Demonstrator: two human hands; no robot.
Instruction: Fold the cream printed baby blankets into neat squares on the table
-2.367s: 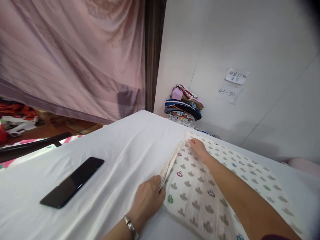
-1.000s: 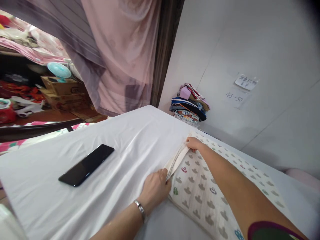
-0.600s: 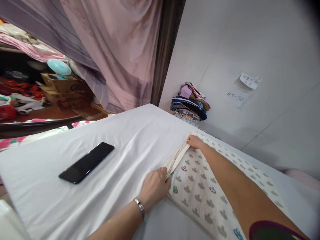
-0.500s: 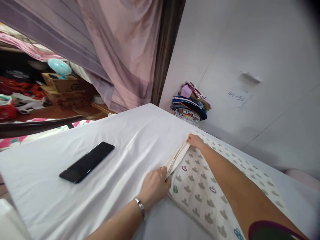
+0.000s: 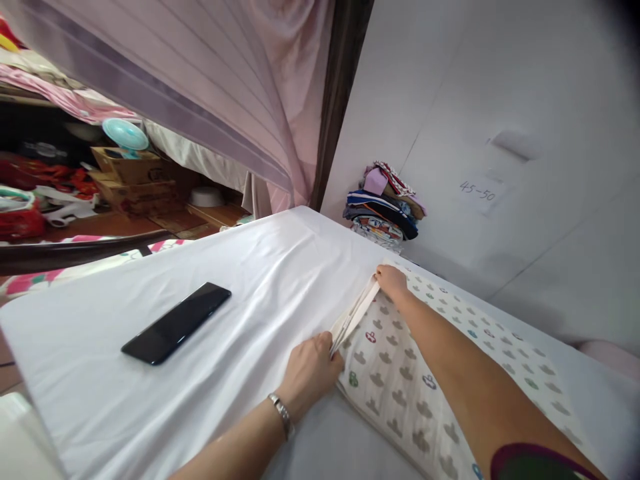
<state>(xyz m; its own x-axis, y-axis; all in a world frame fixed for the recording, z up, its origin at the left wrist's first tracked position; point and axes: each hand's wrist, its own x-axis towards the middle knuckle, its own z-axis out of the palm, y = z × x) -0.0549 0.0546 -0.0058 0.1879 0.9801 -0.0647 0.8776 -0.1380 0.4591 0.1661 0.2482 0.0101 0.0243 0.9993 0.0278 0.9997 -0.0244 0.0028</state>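
A white cloth printed with grey, green and purple motifs (image 5: 400,380) lies folded in layers on the white-sheeted surface (image 5: 260,307). My left hand (image 5: 313,367), with a metal band at the wrist, grips the near corner of its layered edge. At the far corner of the same edge, my right hand (image 5: 393,281) pinches the fabric. Between the two hands the edge is slightly lifted and stretched taut. My right forearm passes over the printed cloth and hides part of it. What kind of cloth piece it is, I cannot tell.
A black smartphone (image 5: 177,325) lies on the sheet to the left. Folded clothes (image 5: 383,203) are stacked beside the grey wall (image 5: 450,87). A pink curtain (image 5: 240,87) hangs at the back. Beyond it are a light-blue fan (image 5: 125,135) and cardboard boxes (image 5: 133,190).
Both hands keep their grip on the cloth's edge and have barely moved. The pink curtain has shifted, showing more of the floor behind it. The view has moved slightly.
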